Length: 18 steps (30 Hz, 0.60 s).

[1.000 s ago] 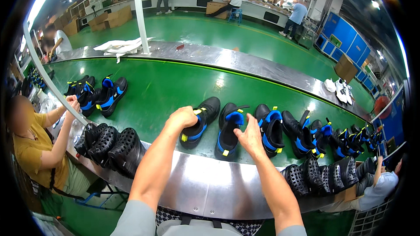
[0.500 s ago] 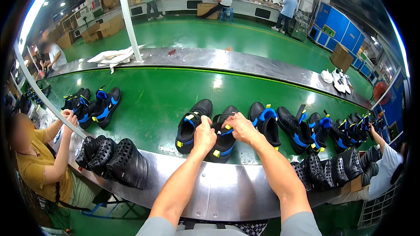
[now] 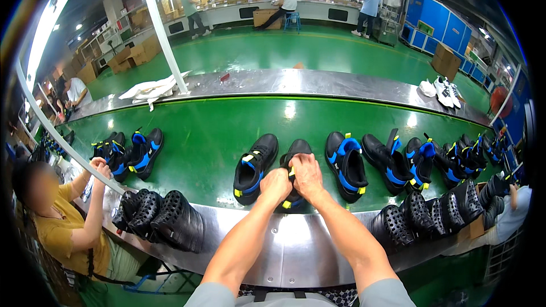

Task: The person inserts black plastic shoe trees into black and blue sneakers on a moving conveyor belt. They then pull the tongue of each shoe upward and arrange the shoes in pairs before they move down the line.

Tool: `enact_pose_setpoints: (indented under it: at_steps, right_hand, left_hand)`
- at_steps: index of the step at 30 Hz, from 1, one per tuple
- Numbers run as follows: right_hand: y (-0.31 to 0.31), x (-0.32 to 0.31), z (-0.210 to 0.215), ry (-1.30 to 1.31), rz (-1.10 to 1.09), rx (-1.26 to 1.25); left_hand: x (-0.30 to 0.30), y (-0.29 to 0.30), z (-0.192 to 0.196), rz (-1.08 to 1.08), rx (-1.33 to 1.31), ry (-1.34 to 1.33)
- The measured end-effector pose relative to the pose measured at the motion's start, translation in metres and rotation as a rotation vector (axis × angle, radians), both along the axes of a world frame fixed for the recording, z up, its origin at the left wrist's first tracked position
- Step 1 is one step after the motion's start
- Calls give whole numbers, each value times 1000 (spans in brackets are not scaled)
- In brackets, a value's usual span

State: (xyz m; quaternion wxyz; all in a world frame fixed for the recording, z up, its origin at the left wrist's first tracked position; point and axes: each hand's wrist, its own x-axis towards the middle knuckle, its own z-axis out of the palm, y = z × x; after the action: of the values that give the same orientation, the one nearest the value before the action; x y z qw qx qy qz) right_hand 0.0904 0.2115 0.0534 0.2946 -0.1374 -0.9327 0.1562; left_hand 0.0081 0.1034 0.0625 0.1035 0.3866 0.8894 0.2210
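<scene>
A black sneaker (image 3: 299,146) lies on the green belt, its toe pointing away from me. My left hand (image 3: 276,186) is closed at the left side of its opening, fingers curled inward. My right hand (image 3: 307,174) is closed over the upper and the strap area, right beside the left. The hands cover most of the shoe, and what exactly the fingertips pinch is hidden. Close on the left stands a matching black sneaker (image 3: 263,157) with blue lining and yellow tabs. To the right sits another black-and-blue sneaker (image 3: 345,165).
Several more sneakers (image 3: 392,165) line the green belt (image 3: 216,136) on the right, others (image 3: 145,150) on the left. Perforated black shoe forms (image 3: 173,222) stand on the metal ledge (image 3: 250,261), with more (image 3: 418,219) at right. A co-worker in yellow (image 3: 68,222) sits at left.
My hands have come closer together over the sneaker. The dark strap that was raised between them no longer shows. The whole view has shifted slightly.
</scene>
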Motion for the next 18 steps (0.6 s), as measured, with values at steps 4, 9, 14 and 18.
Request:
enact_pose_setpoints:
  at_steps: [4, 9, 14, 18]
  right_hand:
    - [4, -2, -7, -49, -12, -14]
    - [-1, 9, -8, 225, -88, -149]
    - [-42, 36, 32, -184, -342, -453]
    - [-32, 38, -2, -272, -394, -522]
  left_hand:
    - [19, -24, 17, -48, -31, -86]
    - [14, -6, 52, -326, 527, 414]
    - [-9, 10, 36, -533, 257, 567]
    - [-16, 16, 28, -640, 297, 650]
